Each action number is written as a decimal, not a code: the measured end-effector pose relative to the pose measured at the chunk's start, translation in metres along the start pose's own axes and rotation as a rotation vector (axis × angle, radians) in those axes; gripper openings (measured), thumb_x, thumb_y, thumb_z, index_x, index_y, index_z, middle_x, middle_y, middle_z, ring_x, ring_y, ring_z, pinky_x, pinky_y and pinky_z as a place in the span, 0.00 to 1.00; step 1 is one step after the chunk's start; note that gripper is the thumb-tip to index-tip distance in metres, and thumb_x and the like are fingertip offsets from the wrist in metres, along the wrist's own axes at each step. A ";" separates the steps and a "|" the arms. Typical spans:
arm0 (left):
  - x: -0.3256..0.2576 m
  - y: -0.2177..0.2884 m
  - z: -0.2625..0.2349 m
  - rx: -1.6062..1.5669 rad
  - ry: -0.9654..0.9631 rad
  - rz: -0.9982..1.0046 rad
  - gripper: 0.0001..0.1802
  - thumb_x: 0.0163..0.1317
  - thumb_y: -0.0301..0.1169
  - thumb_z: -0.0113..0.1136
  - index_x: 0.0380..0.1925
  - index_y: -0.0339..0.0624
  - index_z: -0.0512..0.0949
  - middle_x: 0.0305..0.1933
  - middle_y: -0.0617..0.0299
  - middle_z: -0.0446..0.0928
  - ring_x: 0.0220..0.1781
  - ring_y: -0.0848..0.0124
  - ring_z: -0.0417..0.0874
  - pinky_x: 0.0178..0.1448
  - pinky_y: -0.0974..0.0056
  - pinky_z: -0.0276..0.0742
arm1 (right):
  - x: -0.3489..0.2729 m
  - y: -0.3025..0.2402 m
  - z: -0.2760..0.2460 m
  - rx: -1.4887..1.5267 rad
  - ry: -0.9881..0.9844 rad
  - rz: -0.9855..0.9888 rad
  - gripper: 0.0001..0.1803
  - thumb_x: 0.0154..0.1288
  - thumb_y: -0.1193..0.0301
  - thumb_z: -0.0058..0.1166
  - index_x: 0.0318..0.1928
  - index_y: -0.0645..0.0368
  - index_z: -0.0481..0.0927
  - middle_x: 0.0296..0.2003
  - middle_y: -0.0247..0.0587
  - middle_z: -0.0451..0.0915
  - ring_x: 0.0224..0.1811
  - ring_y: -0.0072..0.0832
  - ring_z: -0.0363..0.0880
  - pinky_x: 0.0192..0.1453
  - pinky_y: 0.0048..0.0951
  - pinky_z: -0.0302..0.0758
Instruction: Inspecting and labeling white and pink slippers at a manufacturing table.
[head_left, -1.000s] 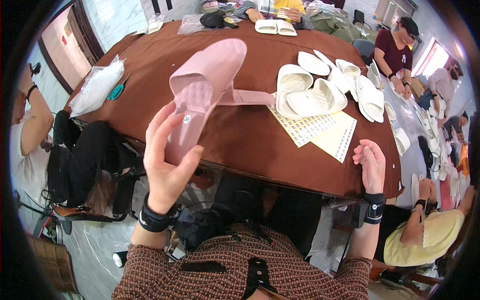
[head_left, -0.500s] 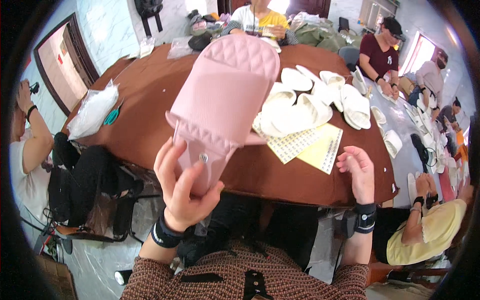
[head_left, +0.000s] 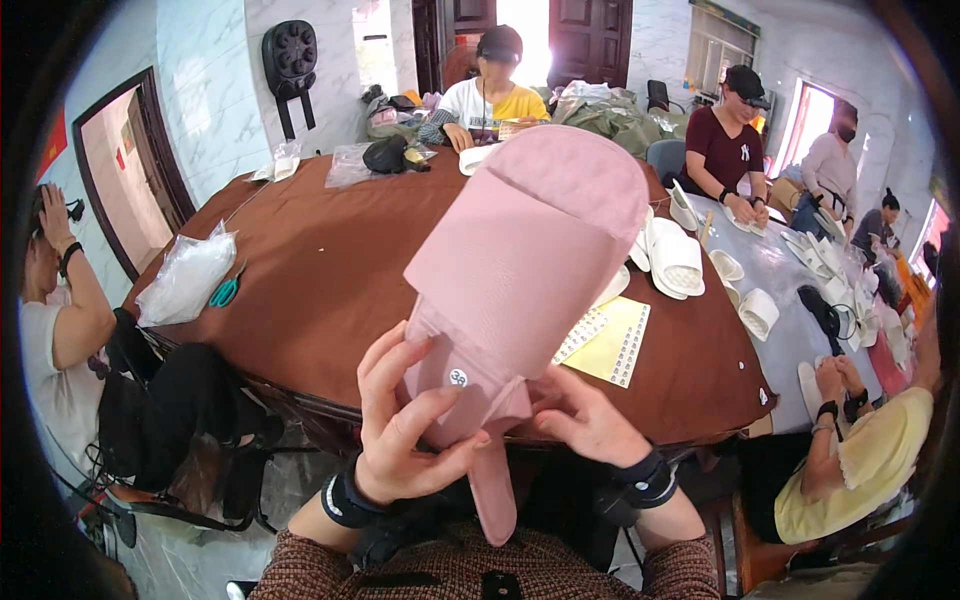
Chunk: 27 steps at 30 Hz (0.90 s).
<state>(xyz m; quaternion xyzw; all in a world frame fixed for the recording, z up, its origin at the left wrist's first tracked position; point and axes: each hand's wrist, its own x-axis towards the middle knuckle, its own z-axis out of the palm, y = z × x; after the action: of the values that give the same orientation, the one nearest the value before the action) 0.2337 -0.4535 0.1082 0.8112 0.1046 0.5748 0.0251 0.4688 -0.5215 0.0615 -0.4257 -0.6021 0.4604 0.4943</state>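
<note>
A pink slipper (head_left: 520,265) with a broad band is tilted up in front of me, above the near edge of the table. My left hand (head_left: 405,440) grips it at the sole, fingers spread over the insole beside a small round white sticker (head_left: 458,378). Beneath it, a second pink piece (head_left: 492,495), apparently another slipper's sole, points down toward my lap. My right hand (head_left: 600,420) is closed at the right side of the slippers, its fingertips partly hidden behind them. Behind the slipper lie a yellow sticker sheet (head_left: 620,345) and white slippers (head_left: 675,262).
On the brown-covered table (head_left: 300,270) lie a clear plastic bag (head_left: 188,278), teal scissors (head_left: 227,291) and a black cap (head_left: 388,155). A grey table (head_left: 775,330) with more slippers adjoins at right. Other people sit or stand around both tables.
My right hand has come in from the right to the slippers. The slippers have shifted right and lower in view, and the second one now hangs downward. My view has tilted up.
</note>
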 end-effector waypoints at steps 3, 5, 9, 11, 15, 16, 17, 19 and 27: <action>0.003 0.004 0.008 -0.055 0.004 0.015 0.28 0.42 0.33 0.78 0.45 0.43 0.78 0.63 0.39 0.67 0.65 0.38 0.67 0.65 0.41 0.67 | -0.004 0.011 0.016 0.100 -0.093 0.098 0.34 0.70 0.74 0.52 0.72 0.66 0.53 0.58 0.46 0.73 0.57 0.29 0.73 0.61 0.33 0.73; 0.004 0.005 0.014 -0.084 0.021 0.040 0.27 0.43 0.34 0.77 0.45 0.43 0.78 0.63 0.39 0.67 0.65 0.38 0.66 0.65 0.41 0.67 | -0.002 0.023 0.027 0.297 -0.149 0.168 0.32 0.71 0.73 0.51 0.70 0.66 0.55 0.57 0.44 0.73 0.58 0.27 0.72 0.63 0.33 0.71; 0.003 0.011 0.020 -0.182 0.026 -0.009 0.29 0.44 0.33 0.77 0.47 0.41 0.77 0.65 0.37 0.64 0.66 0.39 0.66 0.64 0.41 0.68 | 0.005 0.047 0.049 0.430 -0.085 0.180 0.30 0.73 0.69 0.52 0.69 0.66 0.57 0.56 0.40 0.73 0.59 0.25 0.71 0.65 0.32 0.69; 0.003 0.012 0.022 -0.257 0.034 -0.053 0.29 0.45 0.33 0.77 0.48 0.40 0.76 0.65 0.36 0.63 0.67 0.39 0.66 0.65 0.41 0.67 | 0.005 0.052 0.052 0.452 -0.084 0.109 0.29 0.73 0.68 0.52 0.67 0.66 0.60 0.58 0.41 0.73 0.60 0.26 0.72 0.65 0.33 0.69; -0.003 0.012 0.020 -0.270 0.042 -0.140 0.29 0.47 0.31 0.75 0.49 0.35 0.74 0.66 0.34 0.61 0.67 0.39 0.66 0.66 0.43 0.67 | -0.002 0.043 0.056 1.073 -0.185 0.091 0.21 0.72 0.71 0.51 0.62 0.67 0.69 0.57 0.42 0.76 0.59 0.28 0.75 0.66 0.35 0.71; -0.005 0.009 0.018 -0.237 0.030 -0.141 0.30 0.48 0.31 0.75 0.50 0.35 0.73 0.67 0.34 0.60 0.68 0.41 0.66 0.66 0.44 0.66 | -0.004 0.039 0.052 1.021 -0.110 0.072 0.21 0.71 0.74 0.51 0.62 0.66 0.70 0.57 0.41 0.76 0.59 0.28 0.75 0.65 0.34 0.71; -0.008 0.008 0.018 -0.206 0.041 -0.151 0.29 0.48 0.30 0.74 0.51 0.35 0.74 0.67 0.35 0.59 0.69 0.42 0.65 0.67 0.45 0.65 | -0.006 0.035 0.048 0.961 -0.033 0.050 0.21 0.71 0.76 0.50 0.62 0.66 0.70 0.56 0.40 0.76 0.59 0.28 0.75 0.65 0.34 0.72; -0.015 0.005 0.017 -0.034 0.037 -0.181 0.29 0.48 0.29 0.74 0.52 0.37 0.74 0.68 0.37 0.58 0.69 0.44 0.65 0.68 0.46 0.64 | -0.009 0.029 0.040 0.867 0.158 -0.008 0.21 0.68 0.80 0.50 0.62 0.63 0.71 0.55 0.38 0.76 0.57 0.25 0.75 0.60 0.30 0.74; -0.045 -0.022 0.042 0.189 -0.105 -0.269 0.28 0.48 0.23 0.71 0.53 0.39 0.75 0.71 0.45 0.59 0.70 0.50 0.64 0.71 0.53 0.60 | -0.013 0.027 0.016 0.327 0.603 -0.251 0.18 0.67 0.79 0.53 0.57 0.66 0.72 0.47 0.34 0.80 0.48 0.18 0.76 0.56 0.24 0.72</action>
<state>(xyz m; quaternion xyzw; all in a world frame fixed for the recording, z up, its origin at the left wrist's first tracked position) 0.2555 -0.4378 0.0487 0.8174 0.2643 0.5108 0.0310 0.4561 -0.5304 0.0313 -0.3805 -0.3953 0.3399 0.7639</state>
